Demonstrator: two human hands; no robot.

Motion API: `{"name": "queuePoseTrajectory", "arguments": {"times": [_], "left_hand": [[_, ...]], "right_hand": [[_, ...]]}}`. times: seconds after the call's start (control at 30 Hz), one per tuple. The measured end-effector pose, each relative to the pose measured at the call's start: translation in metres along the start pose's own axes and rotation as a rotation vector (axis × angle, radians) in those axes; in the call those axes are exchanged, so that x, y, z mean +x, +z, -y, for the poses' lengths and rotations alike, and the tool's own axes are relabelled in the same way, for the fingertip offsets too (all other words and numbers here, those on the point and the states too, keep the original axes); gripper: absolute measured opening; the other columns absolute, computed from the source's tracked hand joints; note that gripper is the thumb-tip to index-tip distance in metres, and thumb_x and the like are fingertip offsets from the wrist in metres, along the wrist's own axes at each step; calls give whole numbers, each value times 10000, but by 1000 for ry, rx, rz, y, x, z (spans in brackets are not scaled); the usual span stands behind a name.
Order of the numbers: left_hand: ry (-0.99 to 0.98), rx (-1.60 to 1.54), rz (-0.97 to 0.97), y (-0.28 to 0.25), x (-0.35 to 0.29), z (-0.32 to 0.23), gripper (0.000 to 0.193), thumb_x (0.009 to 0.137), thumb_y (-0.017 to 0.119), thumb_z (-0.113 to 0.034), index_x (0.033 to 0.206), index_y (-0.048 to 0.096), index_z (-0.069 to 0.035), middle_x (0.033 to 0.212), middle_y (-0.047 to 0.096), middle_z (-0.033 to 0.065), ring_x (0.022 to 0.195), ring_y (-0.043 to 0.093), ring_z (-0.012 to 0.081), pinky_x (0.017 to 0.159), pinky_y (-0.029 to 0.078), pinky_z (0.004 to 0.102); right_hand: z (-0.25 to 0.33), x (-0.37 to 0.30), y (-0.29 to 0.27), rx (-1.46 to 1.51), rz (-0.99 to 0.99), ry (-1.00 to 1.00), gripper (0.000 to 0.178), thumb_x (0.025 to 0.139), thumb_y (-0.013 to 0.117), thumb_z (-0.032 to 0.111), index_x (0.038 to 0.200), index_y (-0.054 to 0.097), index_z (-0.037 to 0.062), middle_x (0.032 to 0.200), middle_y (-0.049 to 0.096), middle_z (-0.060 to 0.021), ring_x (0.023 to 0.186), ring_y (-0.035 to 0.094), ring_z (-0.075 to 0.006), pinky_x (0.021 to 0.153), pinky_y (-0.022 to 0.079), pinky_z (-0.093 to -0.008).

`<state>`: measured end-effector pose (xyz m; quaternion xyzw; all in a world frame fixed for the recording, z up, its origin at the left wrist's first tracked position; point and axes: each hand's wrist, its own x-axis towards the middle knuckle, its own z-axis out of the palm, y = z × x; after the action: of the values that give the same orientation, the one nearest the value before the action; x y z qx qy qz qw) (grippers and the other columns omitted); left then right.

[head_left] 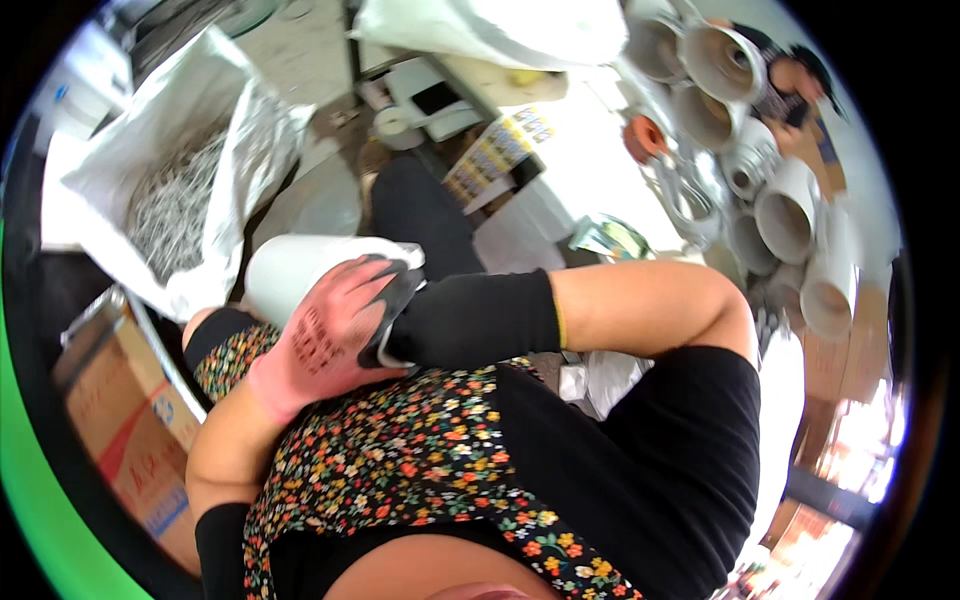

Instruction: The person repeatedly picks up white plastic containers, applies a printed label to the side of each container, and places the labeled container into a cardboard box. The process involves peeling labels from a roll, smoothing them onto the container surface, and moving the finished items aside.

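Fingers of the left hand are bending at the end of the black right sleeve; glove is showing pink over the back, dark grey toward the tips.

Containers, by size:
- White sack, upper left: standing open-mouthed, holding a heap of thin, pale grey strips.
- Cardboard box, lower left: leaning at an angle, showing red and blue print; contents hidden.
- Translucent tub: sitting just beyond the sack's right side; contents unclear.
- Translucent box: sitting by the near left part of the white tabletop.

Large white tubes are piling up along the tabletop's right edge, several turning their hollow ends this way. Another person is showing beyond them.

White cylinder (item at hand) is lying over the lap, above the upper left edge of the floral apron.

Left fingers: sitting close together, gap to thumb narrow, lying against the sleeve's end; whether they are gripping it, cannot tell. Right hand: hiding behind the left; its finger state cannot be told.

Cylinder relative to fingers: lying just beyond the left hand, its right end reaching the knuckles; palm contact uncertain.

Smaller: a sheet of yellow and blue labels is slanting at the tabletop's left edge; an orange roll is resting near its right edge.
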<state>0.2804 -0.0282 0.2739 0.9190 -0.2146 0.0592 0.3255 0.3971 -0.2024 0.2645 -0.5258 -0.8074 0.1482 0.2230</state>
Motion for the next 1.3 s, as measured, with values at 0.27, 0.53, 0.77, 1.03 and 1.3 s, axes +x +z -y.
{"name": "queuePoseTrajectory", "arguments": {"times": [0.27,0.53,0.77,1.03,1.3], "left_hand": [[-86,-42,60,0,18,-15,766,575,830,-256,1227,536,17,1213,575,168,1168,506,384,1036,373,463],[-725,152,-142,-25,12,114,579,827,673,-286,1290,509,19,1344,506,223,1203,519,318,1039,371,386],[-1095,-421,127,43,-75,275,375,928,484,-279,1071,627,37,958,664,173,855,587,264,797,448,339],[-556,118,14,2,-71,253,404,851,497,-9,1252,548,7,1184,608,221,1071,601,344,933,476,388],[-689,-75,-441,-55,-80,235,366,978,463,-231,1159,592,59,1059,646,157,952,608,225,852,476,322]], "right_hand": [[-4,-22,17,260,-200,144,72,828,571,98,835,601,33,816,614,-153,780,619,-317,681,498,-381],[4,-55,30,203,-158,299,95,840,590,142,831,611,51,815,623,-146,744,646,-316,639,512,-390],[-8,-113,29,275,-722,465,236,840,569,149,1061,576,67,960,612,-134,895,606,-303,817,480,-409],[-52,-235,47,-780,-445,1089,211,764,573,144,970,601,109,971,587,-70,995,550,-265,992,378,-446],[-38,-251,42,-710,-436,1099,178,766,564,87,931,630,88,935,579,-67,966,552,-266,1011,374,-457]]}}
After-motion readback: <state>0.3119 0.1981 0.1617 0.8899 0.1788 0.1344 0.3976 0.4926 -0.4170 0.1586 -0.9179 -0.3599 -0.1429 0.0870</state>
